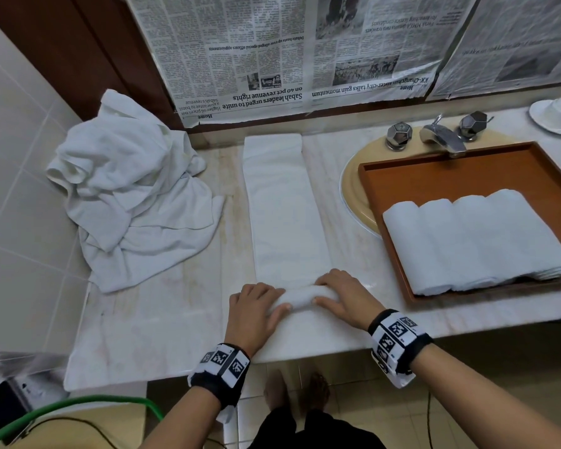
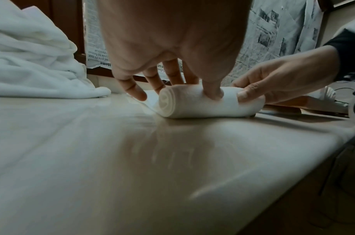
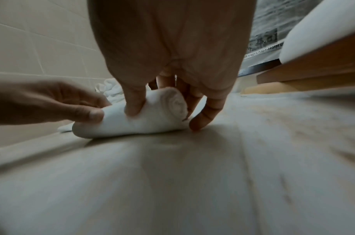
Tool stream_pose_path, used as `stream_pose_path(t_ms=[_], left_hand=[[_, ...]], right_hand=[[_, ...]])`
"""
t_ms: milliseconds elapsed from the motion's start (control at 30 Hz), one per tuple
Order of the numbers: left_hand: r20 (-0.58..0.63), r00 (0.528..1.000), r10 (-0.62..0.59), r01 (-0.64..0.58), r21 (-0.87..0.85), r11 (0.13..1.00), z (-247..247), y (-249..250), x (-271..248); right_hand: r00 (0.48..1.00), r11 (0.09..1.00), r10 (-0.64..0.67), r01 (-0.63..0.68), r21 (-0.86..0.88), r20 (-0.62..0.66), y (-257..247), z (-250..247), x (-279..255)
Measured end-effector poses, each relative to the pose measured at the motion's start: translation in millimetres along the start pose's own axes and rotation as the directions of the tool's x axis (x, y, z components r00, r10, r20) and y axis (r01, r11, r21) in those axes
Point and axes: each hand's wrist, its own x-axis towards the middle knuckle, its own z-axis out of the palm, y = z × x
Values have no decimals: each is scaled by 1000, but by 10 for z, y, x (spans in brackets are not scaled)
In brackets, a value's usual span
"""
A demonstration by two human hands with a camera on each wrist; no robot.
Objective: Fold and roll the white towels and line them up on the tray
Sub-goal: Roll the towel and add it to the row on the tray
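Both hands (image 1: pixel 255 307) on towel (image 1: pixel 300 298) (half-rolled)

Soft matt terry cloth of the white towel (image 1: pixel 285 205), glossy veined marble of the surface (image 1: pixel 162 319), smooth brown wood of the tray (image 1: pixel 450 166), shiny chromed metal of the tap (image 1: pixel 441 137), printed newspaper (image 1: pixel 272 50) taped behind.

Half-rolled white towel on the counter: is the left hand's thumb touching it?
Touching. The left wrist view shows the left hand's thumb dented into the half-rolled white towel.

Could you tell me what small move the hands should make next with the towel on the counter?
Probably roll onward: both the left hand and right hand grip the started roll of the folded white towel, whose long strip lies flat ahead.
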Motion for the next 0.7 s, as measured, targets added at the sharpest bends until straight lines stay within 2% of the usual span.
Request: stream_pose_path(t_ms=[33, 133, 200, 267, 367, 433, 500, 567, 633, 700], left_hand=[[16, 1000, -11, 11, -9, 1000, -11, -2, 16], [91, 994, -61, 65, -35, 997, -27, 22, 98], [158, 978, -133, 156, -138, 978, -29, 16, 171], [167, 972, -167, 208, -266, 941, -53, 8, 224], [101, 984, -146, 172, -331, 928, -70, 50, 232], [49, 996, -76, 85, -220, 972, -74, 80, 211], [93, 995, -42, 54, -122, 991, -49, 86, 181], [144, 987, -74, 88, -96, 991, -25, 74, 160], [165, 982, -95, 110, -85, 990, -20, 67, 176], [196, 973, -125, 147, -103, 984, -21, 72, 219]], right_hand=[[1000, 1000, 0, 0, 12, -19, 7, 8, -6], [995, 990, -82, 74, -118, -61, -14, 61, -13], [989, 988, -122, 113, -102, -90, 0, 82, 18], [991, 995, -92, 88, -45, -95, 6, 60, 65], [992, 998, -13, 20, 54, -129, -5, 25, 131], [991, 998, 1, 9, 69, -135, -35, 7, 175], [994, 999, -33, 30, -25, -105, -48, 32, 204], [992, 990, -78, 65, -122, -101, -72, 44, 197], [973, 939, -200, 157, -305, -117, -90, 60, 168], [963, 866, -257, 194, -460, -79, -133, 73, 116]])
